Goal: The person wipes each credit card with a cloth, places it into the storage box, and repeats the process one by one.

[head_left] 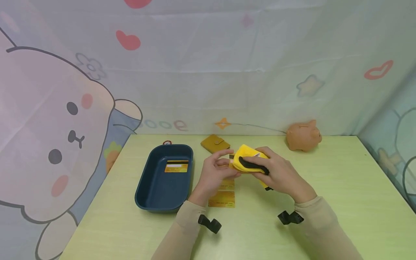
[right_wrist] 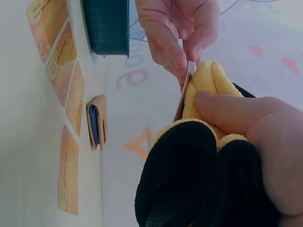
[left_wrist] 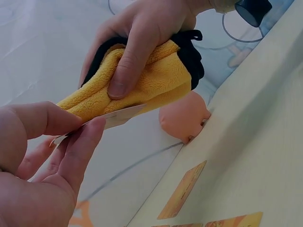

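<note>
Card [left_wrist: 122, 116] held above the table [head_left: 328, 202], lying against a yellow, black-edged cloth [left_wrist: 165, 75]. Left hand [head_left: 212, 175] pinches the card's end between thumb and fingers; right hand [head_left: 281, 173] grips the folded cloth. Printed cards [head_left: 221, 199] lie below, partly screened by the hands in the head view. Left of them, a blue bin [head_left: 154, 191] contains one striped card [head_left: 176, 166]. Behind: tan wallet [head_left: 214, 143]; piggy bank [head_left: 303, 136] at back right.
</note>
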`<state>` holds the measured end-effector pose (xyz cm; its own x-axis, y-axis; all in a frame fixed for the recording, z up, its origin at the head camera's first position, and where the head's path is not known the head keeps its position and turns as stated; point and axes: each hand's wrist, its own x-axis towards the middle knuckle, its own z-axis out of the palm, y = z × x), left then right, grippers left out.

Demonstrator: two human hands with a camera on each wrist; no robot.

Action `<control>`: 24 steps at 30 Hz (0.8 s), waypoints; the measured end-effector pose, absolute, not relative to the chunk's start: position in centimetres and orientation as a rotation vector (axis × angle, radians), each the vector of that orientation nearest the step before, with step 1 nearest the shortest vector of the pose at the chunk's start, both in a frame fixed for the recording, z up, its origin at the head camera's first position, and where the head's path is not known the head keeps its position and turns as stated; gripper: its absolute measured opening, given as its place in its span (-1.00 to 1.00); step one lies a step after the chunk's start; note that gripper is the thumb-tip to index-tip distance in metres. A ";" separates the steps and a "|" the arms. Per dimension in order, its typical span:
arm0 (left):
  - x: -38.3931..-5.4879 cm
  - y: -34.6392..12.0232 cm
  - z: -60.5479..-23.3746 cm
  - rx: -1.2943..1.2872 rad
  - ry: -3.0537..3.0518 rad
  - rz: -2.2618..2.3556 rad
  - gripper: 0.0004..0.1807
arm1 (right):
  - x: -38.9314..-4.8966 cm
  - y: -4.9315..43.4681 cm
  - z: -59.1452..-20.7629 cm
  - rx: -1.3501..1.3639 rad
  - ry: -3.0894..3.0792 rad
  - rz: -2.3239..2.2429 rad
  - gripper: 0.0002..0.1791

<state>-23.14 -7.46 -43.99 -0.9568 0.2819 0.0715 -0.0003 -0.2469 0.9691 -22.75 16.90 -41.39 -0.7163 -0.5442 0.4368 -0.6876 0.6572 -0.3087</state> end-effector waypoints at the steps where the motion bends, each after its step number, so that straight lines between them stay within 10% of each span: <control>1: -23.1 -7.5 -44.0 0.337 1.801 2.328 -0.37 | -22.7 16.9 -41.3 0.987 -2.572 0.664 -0.41; 24: -23.3 -8.3 -43.1 0.265 1.641 2.524 -0.35 | -22.8 18.5 -40.6 1.003 -2.629 0.532 -0.48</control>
